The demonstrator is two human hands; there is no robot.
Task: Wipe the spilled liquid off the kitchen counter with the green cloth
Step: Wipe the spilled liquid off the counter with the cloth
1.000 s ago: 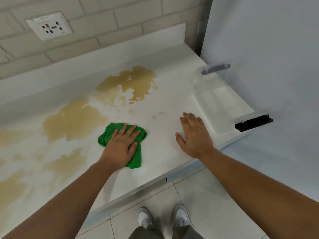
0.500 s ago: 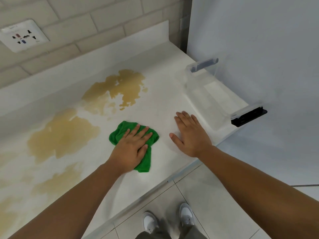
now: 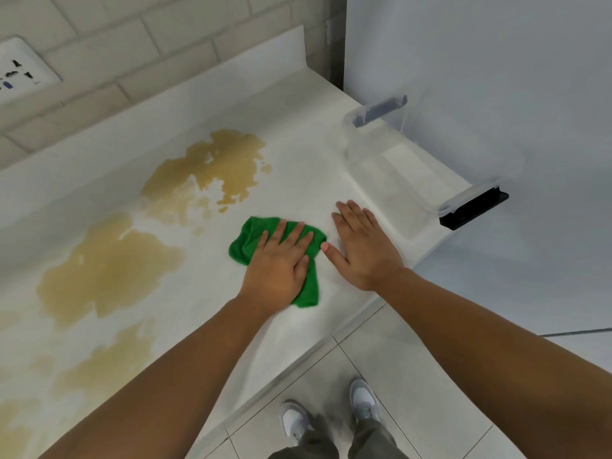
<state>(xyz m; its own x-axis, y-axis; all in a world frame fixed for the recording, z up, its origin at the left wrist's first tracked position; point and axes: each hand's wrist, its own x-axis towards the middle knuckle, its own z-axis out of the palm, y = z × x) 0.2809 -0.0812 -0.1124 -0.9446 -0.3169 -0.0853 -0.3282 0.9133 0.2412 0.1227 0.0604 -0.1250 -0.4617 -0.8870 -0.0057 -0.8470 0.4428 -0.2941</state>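
Green cloth (image 3: 254,241): one, bunched, flat on white counter (image 3: 298,180), pinned under left hand; sticks out past fingertips on far side and past heel of palm on near side.
Left hand (image 3: 278,263): palm down on cloth, fingers (image 3: 299,238) spread and extended, pressing, not curled round the fabric.
Right hand (image 3: 362,246): palm flat on bare counter, fingers straight and close together, holding nothing; thumb tip just beside cloth edge, touching or not cannot tell.
Spilled liquid: brownish, three big patches counted. One (image 3: 212,170) beyond left fingertips, near backsplash, apart from cloth. One (image 3: 106,270) well out to the side of left hand away from right hand. One (image 3: 99,362) fainter, beside left forearm, toward near counter edge. More faint staining at frame edge, blurred, count unclear.
Cloth vs spill: on clean-looking counter, not touching any patch.
Clear plastic box (image 3: 397,167): one, just past right fingertips on the side away from left hand, at counter end; two dark handle clips, far one (image 3: 381,111), near one (image 3: 473,210).
Wall socket (image 3: 20,71): one, on tiled wall, far beyond left fingers.
Shoes: two, light coloured, on tiled floor below counter edge, (image 3: 293,422) and (image 3: 364,400).
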